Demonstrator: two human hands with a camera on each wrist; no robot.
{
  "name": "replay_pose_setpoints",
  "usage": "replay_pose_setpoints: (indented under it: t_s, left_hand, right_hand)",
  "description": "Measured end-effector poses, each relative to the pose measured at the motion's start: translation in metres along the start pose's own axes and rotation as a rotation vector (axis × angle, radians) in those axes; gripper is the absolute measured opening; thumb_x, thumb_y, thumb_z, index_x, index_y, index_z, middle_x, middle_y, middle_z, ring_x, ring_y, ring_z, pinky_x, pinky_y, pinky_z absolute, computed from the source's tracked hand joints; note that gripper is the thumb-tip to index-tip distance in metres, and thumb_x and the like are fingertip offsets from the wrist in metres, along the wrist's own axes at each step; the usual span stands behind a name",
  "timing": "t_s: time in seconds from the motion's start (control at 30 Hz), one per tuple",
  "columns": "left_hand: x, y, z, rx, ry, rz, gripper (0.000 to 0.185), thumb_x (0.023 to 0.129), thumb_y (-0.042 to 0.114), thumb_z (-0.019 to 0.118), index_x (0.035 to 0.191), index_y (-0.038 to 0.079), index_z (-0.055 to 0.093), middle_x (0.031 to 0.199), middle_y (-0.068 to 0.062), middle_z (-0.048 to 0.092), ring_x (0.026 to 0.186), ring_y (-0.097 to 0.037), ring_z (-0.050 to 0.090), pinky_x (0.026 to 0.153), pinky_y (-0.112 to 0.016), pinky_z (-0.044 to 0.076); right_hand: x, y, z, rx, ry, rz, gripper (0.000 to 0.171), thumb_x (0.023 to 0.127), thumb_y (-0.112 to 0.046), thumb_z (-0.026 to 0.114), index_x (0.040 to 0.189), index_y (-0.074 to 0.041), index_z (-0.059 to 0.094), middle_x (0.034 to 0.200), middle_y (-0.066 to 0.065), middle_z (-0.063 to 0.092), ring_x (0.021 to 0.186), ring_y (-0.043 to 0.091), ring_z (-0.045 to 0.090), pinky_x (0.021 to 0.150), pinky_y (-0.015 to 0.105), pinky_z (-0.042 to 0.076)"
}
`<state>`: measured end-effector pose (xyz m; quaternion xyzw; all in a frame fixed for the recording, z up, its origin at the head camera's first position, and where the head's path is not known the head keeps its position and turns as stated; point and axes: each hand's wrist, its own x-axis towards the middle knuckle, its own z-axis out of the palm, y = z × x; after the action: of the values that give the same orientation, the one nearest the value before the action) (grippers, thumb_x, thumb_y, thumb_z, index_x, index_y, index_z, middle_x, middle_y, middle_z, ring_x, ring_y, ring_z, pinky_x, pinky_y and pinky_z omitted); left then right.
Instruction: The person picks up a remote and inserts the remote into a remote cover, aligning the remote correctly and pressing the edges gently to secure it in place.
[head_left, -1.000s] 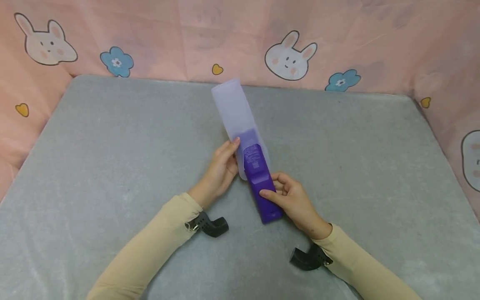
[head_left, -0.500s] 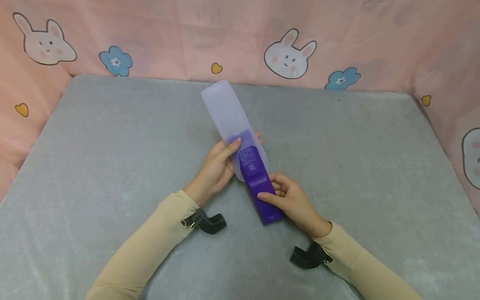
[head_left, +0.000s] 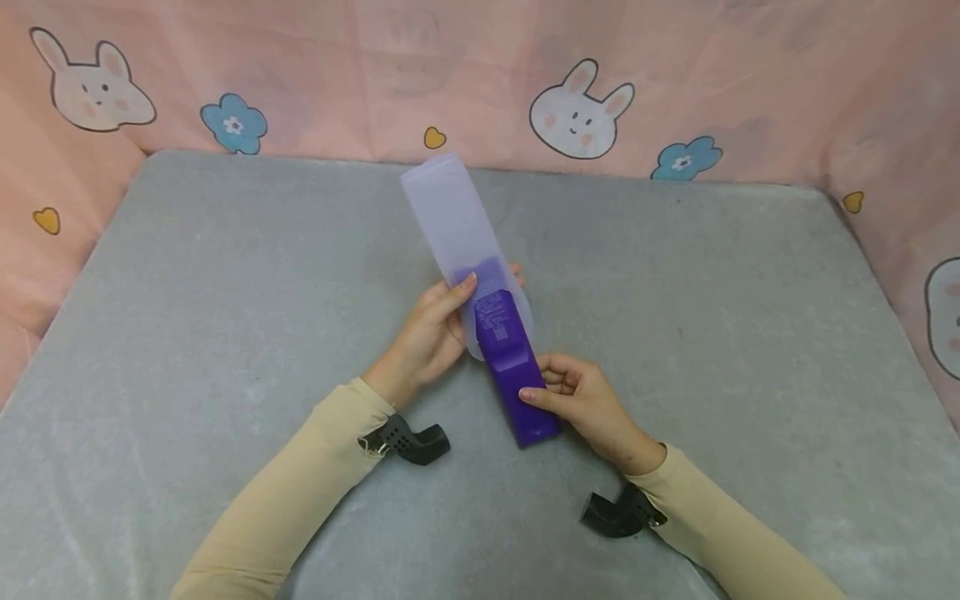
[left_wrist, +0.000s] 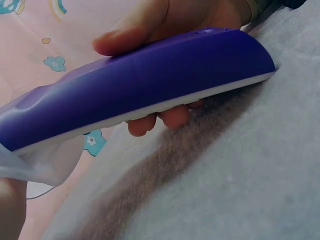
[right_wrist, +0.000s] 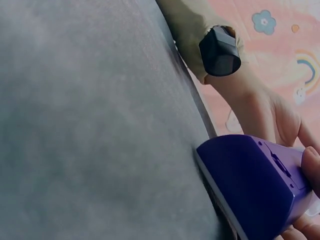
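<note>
A purple remote control [head_left: 517, 375] lies face down, its far end inside a translucent pale-violet sleeve [head_left: 459, 233]. My left hand [head_left: 438, 325] grips the sleeve's open end, thumb on top and fingertips showing past its far edge. My right hand [head_left: 577, 400] pinches the remote's near half, thumb on its back. The left wrist view shows the remote [left_wrist: 135, 95] held just above the grey cloth, the right hand's thumb [left_wrist: 132, 30] over it and fingers under it. In the right wrist view the remote's near end [right_wrist: 255, 182] fills the lower right, with the left wrist [right_wrist: 245, 95] beyond.
A grey felt-covered table [head_left: 187, 333] carries everything. Pink cloth walls [head_left: 315, 75] printed with rabbits and flowers enclose it at the back and both sides. Black camera mounts sit on both wrists [head_left: 408, 442] [head_left: 615, 515].
The sleeve's far end has swung a little to the left, and the remote has slid slightly farther into it. Both hands kept their holds.
</note>
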<state>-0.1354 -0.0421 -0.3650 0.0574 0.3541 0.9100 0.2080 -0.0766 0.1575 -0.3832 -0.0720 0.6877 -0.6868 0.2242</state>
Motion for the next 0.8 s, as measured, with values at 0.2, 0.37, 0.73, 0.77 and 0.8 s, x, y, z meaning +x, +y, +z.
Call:
replay_pose_setpoints:
  t_s: [0.2, 0.37, 0.73, 0.77, 0.8]
  left_hand:
    - [-0.0004, -0.0003, 0.0006, 0.007, -0.03, -0.031, 0.044, 0.103, 0.012, 0.03, 0.144, -0.003, 0.026, 0.144, -0.029, 0.032, 0.131, -0.032, 0.039, 0.109, -0.039, 0.033]
    - [-0.0005, -0.0022, 0.0012, 0.021, -0.051, -0.033, 0.044, 0.103, 0.012, 0.029, 0.145, -0.002, 0.025, 0.145, -0.028, 0.032, 0.132, -0.032, 0.038, 0.109, -0.04, 0.033]
    - [0.0002, -0.0048, 0.0001, 0.097, -0.05, -0.011, 0.045, 0.1, 0.002, 0.032, 0.144, -0.007, 0.024, 0.145, -0.028, 0.032, 0.133, -0.033, 0.036, 0.11, -0.037, 0.031]
    - [0.0002, -0.0048, 0.0002, 0.11, -0.049, -0.01, 0.045, 0.1, 0.001, 0.033, 0.144, -0.007, 0.024, 0.144, -0.028, 0.033, 0.132, -0.032, 0.036, 0.11, -0.037, 0.031]
    - [0.0003, -0.0048, 0.0002, 0.123, -0.05, -0.008, 0.045, 0.1, 0.0, 0.033, 0.144, -0.006, 0.025, 0.144, -0.028, 0.034, 0.132, -0.032, 0.037, 0.11, -0.037, 0.031]
  right_hand:
    - [-0.0007, 0.0002, -0.0004, 0.015, -0.009, -0.004, 0.031, 0.086, 0.004, 0.063, 0.109, 0.021, 0.052, 0.091, 0.008, 0.07, 0.078, 0.015, 0.068, 0.068, 0.03, 0.057]
    - [-0.001, 0.0004, 0.0001, 0.029, -0.011, -0.01, 0.031, 0.086, 0.004, 0.062, 0.109, 0.022, 0.051, 0.091, 0.006, 0.07, 0.079, 0.014, 0.068, 0.068, 0.029, 0.057]
    - [-0.0009, 0.0007, 0.0014, 0.031, 0.005, -0.009, 0.029, 0.087, 0.004, 0.061, 0.109, 0.021, 0.051, 0.091, 0.007, 0.07, 0.079, 0.015, 0.068, 0.068, 0.029, 0.057]
    - [-0.0009, 0.0007, 0.0014, 0.029, 0.005, -0.009, 0.029, 0.087, 0.004, 0.061, 0.109, 0.021, 0.051, 0.091, 0.006, 0.07, 0.079, 0.015, 0.068, 0.068, 0.029, 0.057]
    - [-0.0009, 0.0009, 0.0015, 0.027, 0.005, -0.008, 0.029, 0.087, 0.004, 0.061, 0.109, 0.02, 0.051, 0.091, 0.006, 0.07, 0.079, 0.015, 0.068, 0.068, 0.029, 0.057]
